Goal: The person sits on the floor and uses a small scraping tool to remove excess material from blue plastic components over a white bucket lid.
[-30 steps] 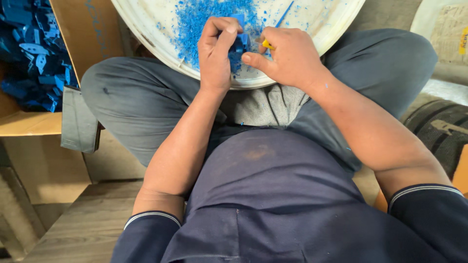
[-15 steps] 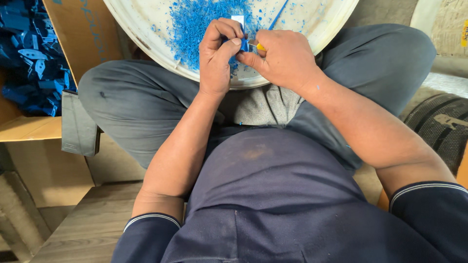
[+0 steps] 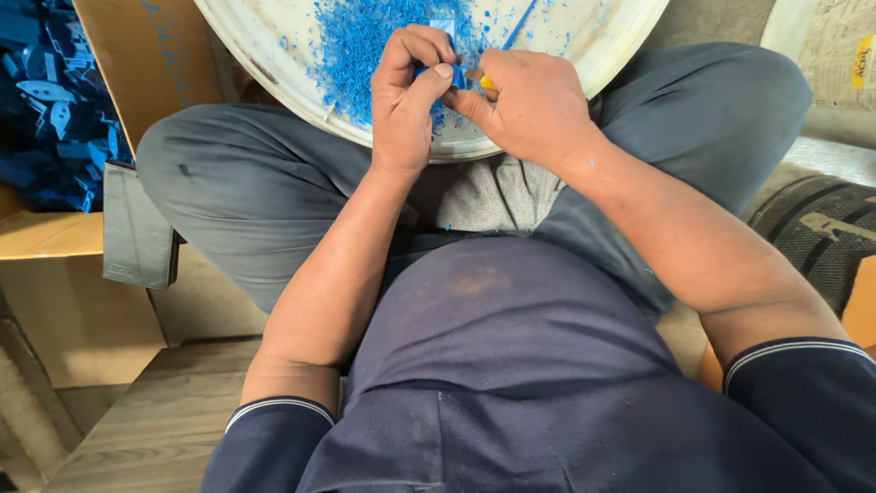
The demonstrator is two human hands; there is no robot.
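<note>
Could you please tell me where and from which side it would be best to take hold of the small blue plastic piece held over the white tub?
Probably by its upper end: the blue plastic piece sticks up above the left hand, whose fingers wrap its lower part, while the right hand crowds the right side. Coming from above, over the white tub, looks clearest.

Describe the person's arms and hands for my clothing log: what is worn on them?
Both forearms are bare. Each upper arm has a short dark navy sleeve ending in a thin pale stripe at the cuff. The left hand and right hand are ungloved; no watch or ring shows. Tiny blue flecks dot the right forearm.
</note>
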